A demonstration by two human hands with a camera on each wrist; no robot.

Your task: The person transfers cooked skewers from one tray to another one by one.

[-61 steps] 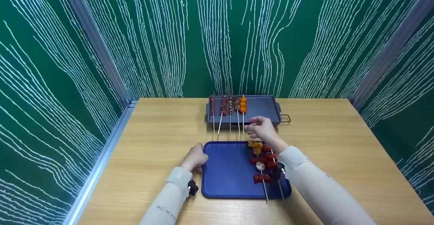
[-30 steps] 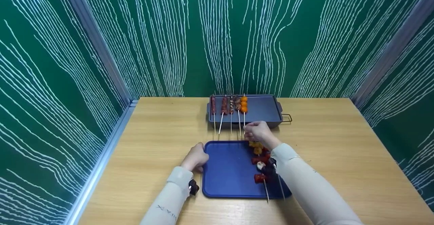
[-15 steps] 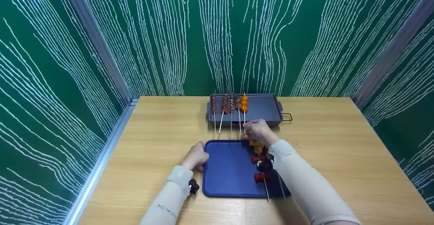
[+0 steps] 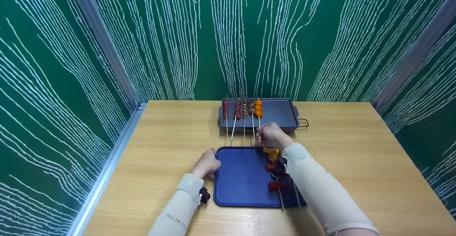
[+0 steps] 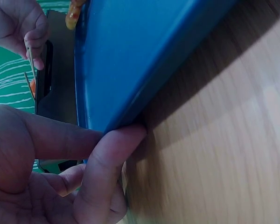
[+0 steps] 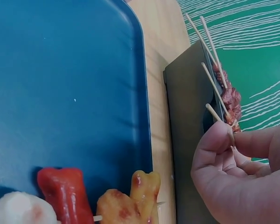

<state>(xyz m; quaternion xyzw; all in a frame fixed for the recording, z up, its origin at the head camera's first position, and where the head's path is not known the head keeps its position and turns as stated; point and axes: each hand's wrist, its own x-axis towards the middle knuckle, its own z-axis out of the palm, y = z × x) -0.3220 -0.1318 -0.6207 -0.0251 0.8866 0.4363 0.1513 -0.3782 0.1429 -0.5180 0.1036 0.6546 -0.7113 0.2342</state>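
Note:
My left hand (image 4: 206, 164) pinches the left rim of a blue tray (image 4: 242, 179); the left wrist view shows thumb and fingertips meeting at the tray's corner. My right hand (image 4: 272, 135) pinches the bare lower end of a wooden skewer stick in front of a dark grill pan (image 4: 281, 113). That skewer bears orange balls (image 4: 258, 108), which lie on the pan at the right end of a row. In the right wrist view, thumb and index finger close on the stick (image 6: 213, 113).
Several meat skewers (image 4: 237, 109) lie left of the orange one, sticks jutting over the pan's front. Skewers with red pieces (image 4: 276, 185) and yellow pieces (image 4: 270, 151) lie on the tray's right side, partly under my right forearm. A wire handle (image 4: 304, 122) projects from the pan's right.
My right hand, loosely beside the orange skewer's stick two seconds ago, has come slightly left onto it and now pinches it. My left hand stays on the tray rim.

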